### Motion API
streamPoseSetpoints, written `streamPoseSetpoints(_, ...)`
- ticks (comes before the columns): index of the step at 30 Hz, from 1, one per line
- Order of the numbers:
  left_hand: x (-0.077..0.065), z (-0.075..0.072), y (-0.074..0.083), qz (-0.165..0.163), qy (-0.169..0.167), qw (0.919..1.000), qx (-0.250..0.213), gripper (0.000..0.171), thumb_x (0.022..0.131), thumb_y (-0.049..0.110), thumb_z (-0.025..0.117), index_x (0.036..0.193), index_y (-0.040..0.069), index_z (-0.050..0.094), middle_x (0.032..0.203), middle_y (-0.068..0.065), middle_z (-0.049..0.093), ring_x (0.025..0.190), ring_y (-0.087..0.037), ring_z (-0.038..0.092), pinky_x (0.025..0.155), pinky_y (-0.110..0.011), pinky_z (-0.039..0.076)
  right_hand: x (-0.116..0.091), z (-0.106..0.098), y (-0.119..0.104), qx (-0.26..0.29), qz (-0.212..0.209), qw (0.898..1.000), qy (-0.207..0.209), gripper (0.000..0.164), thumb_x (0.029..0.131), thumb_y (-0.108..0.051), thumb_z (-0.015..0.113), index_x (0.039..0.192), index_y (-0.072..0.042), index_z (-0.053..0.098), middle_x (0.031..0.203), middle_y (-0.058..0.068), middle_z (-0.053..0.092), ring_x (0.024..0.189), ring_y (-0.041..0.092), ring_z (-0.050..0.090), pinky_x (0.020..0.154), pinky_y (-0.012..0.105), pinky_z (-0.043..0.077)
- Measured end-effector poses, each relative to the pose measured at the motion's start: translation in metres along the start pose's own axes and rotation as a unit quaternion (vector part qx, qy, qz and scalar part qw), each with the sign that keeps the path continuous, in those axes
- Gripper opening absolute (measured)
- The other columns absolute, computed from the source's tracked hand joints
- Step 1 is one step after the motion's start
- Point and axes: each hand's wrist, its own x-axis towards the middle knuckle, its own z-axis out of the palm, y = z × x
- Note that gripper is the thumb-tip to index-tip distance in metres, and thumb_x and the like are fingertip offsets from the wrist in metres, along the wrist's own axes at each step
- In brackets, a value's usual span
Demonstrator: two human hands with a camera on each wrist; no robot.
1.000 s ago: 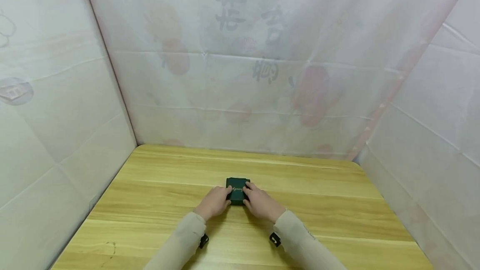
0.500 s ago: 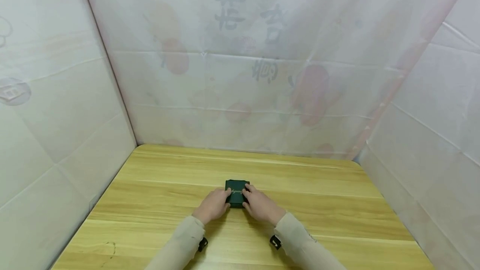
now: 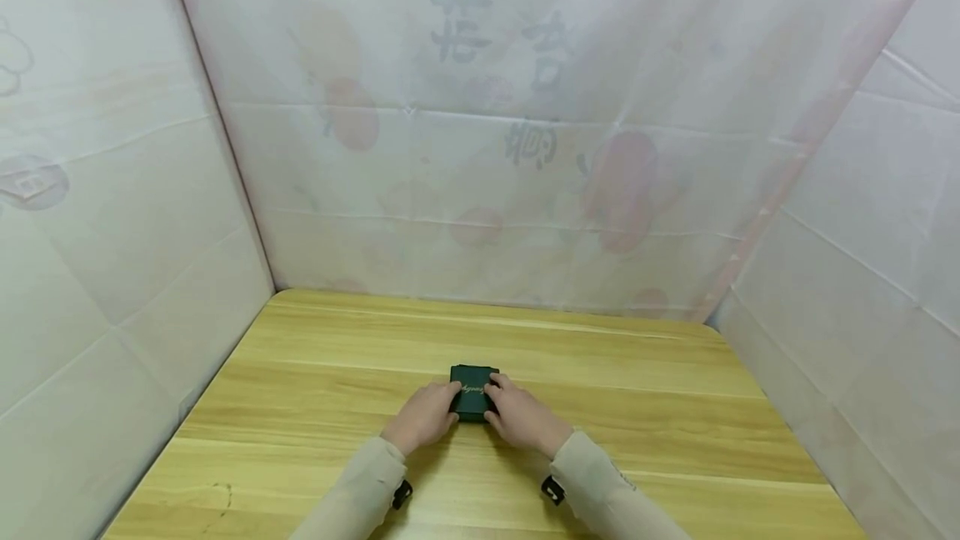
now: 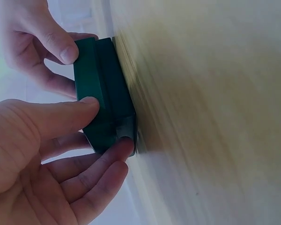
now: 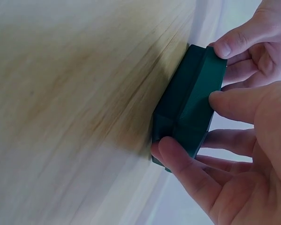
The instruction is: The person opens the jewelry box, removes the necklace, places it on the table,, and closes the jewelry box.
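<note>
A small dark green box [image 3: 472, 403] with gold script lettering on its lid lies flat on the wooden table, around the middle of the head view. My left hand [image 3: 423, 416] grips its left side and my right hand [image 3: 523, 415] its right side. In the left wrist view, the left thumb presses the lid edge of the green box [image 4: 87, 77] while fingertips curl against its lower side wall. From the right wrist, the box [image 5: 196, 93] shows a lid seam along its wall, with the right thumb and fingers holding its corner. The lid appears closed.
The light wooden table [image 3: 360, 340] extends around both forearms. A pale printed cloth [image 3: 465, 165] rises behind its far edge, and similar cloth walls stand at the left and right. Dark bands [image 3: 402, 494] show beneath both sleeve cuffs.
The green box has slid slightly across the table toward the person, both hands moving along with it. Their hold on its sides looks the same.
</note>
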Motion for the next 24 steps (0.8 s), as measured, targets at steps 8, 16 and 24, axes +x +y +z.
streamPoseSetpoints(8,-0.003,-0.003,-0.002,-0.007,0.002,0.9998,-0.018,0.052,0.079,0.023,0.066,0.123,0.005,0.047,0.110,-0.014,0.056,0.096,-0.026,0.055,0.078,-0.037,0.044,-0.002,-0.002,0.002,0.040,0.000,0.999,0.012,0.048,0.089,-0.030,0.051,0.127,-0.001,0.044,0.133,0.019,0.031,0.105,0.028,0.050,0.084,0.038,0.042)
streamPoseSetpoints(16,-0.001,-0.005,-0.006,-0.024,-0.016,0.9965,-0.079,0.072,0.077,0.027,0.068,0.134,0.003,0.033,0.121,-0.019,0.046,0.102,-0.029,0.050,0.081,-0.041,0.042,0.000,-0.002,0.009,0.078,0.017,0.997,0.010,0.062,0.084,-0.034,0.059,0.133,-0.006,0.034,0.137,0.017,0.023,0.101,0.025,0.052,0.081,0.036,0.044)
streamPoseSetpoints(24,0.009,-0.003,-0.017,-0.033,-0.035,0.9927,-0.111,0.090,0.072,0.031,0.072,0.137,-0.002,0.020,0.130,-0.022,0.035,0.110,-0.031,0.044,0.087,-0.040,0.038,0.006,-0.005,0.016,0.107,0.037,0.994,0.004,0.085,0.074,-0.038,0.068,0.138,-0.005,0.023,0.137,0.016,0.023,0.107,0.029,0.047,0.083,0.040,0.042)
